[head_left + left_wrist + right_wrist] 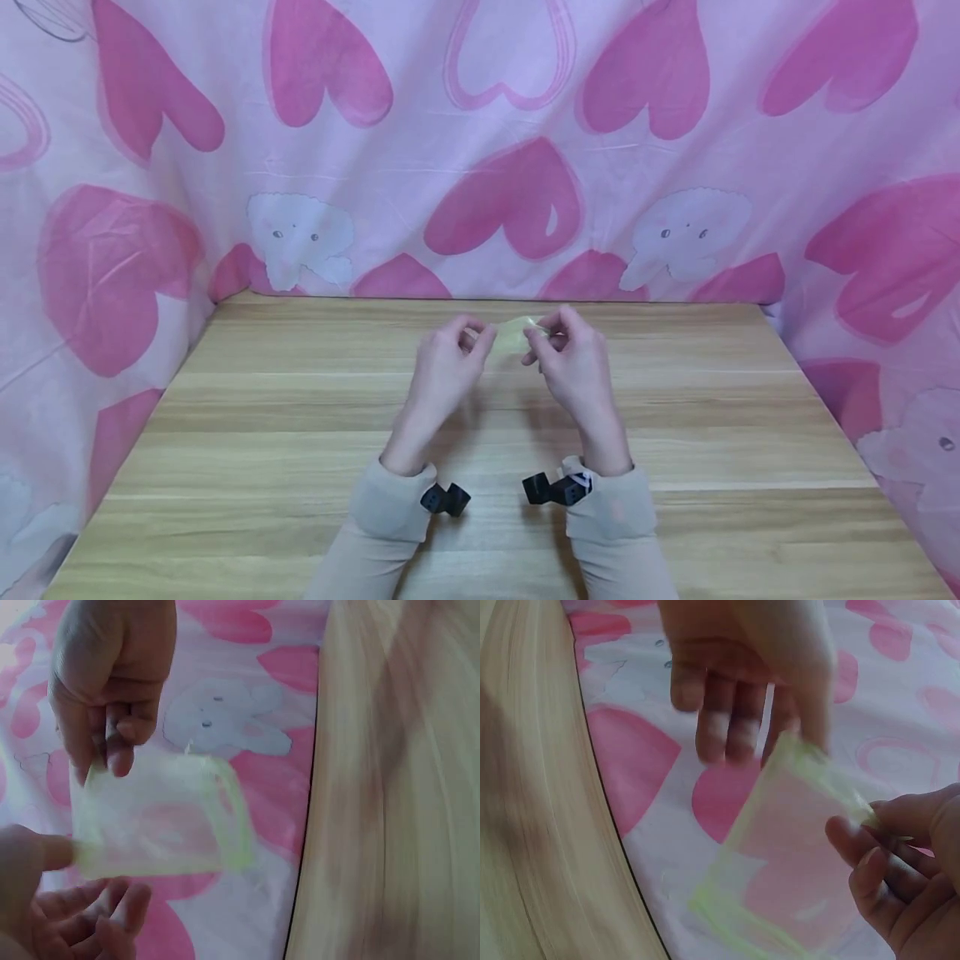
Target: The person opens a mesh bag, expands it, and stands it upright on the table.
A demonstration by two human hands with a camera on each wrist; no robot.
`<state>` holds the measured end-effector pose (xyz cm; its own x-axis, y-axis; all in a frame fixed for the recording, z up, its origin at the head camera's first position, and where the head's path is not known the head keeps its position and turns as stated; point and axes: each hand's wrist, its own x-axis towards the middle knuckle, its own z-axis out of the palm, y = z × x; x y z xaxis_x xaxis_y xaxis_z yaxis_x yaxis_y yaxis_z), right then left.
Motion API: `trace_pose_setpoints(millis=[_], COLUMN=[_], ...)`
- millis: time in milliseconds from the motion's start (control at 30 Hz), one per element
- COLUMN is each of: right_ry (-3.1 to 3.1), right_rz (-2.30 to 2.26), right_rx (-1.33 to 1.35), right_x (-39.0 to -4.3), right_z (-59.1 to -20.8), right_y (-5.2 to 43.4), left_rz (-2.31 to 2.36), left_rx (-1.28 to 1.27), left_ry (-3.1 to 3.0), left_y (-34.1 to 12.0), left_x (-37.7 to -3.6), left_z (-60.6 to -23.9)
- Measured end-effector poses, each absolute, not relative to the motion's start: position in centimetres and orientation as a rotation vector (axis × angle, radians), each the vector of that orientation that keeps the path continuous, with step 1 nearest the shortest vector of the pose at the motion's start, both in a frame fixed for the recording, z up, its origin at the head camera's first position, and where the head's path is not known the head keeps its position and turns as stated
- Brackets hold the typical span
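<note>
A small, see-through, yellow-green plastic pouch (513,332) hangs in the air between both hands, above the far middle of the wooden table (262,467). My left hand (471,337) pinches one corner and my right hand (542,337) pinches the opposite one. In the left wrist view the pouch (157,817) is stretched flat, with the left thumb (45,851) on its lower corner and the right hand (105,750) pinching the top corner. The right wrist view shows the pouch (787,862) held by the right fingers (862,840), with the left hand (795,727) gripping its upper edge.
A pink cloth with hearts and cartoon animals (480,125) walls in the table at the back and on both sides. Black camera mounts (446,498) (555,487) sit on both beige-sleeved wrists.
</note>
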<state>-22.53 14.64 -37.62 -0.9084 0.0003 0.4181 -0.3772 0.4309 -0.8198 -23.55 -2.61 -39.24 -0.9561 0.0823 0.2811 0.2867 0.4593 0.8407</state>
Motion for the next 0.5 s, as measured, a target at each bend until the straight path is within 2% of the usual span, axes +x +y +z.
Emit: trace_pose_setpoints(millis=[200, 500], right_ry=[-2.301, -2.344], right_rz=[1.569, 1.566], right_rx=[0.321, 0.284], right_x=[-22.52, -22.56], right_z=[-37.73, -37.82], right_y=[14.59, 14.06], left_rz=[-1.834, -1.365], left_rx=[-0.333, -0.388], left_ry=[-2.520, -2.522], left_y=[-2.39, -2.52], left_x=[-23.37, -23.21], left_z=[-39.30, -38.87])
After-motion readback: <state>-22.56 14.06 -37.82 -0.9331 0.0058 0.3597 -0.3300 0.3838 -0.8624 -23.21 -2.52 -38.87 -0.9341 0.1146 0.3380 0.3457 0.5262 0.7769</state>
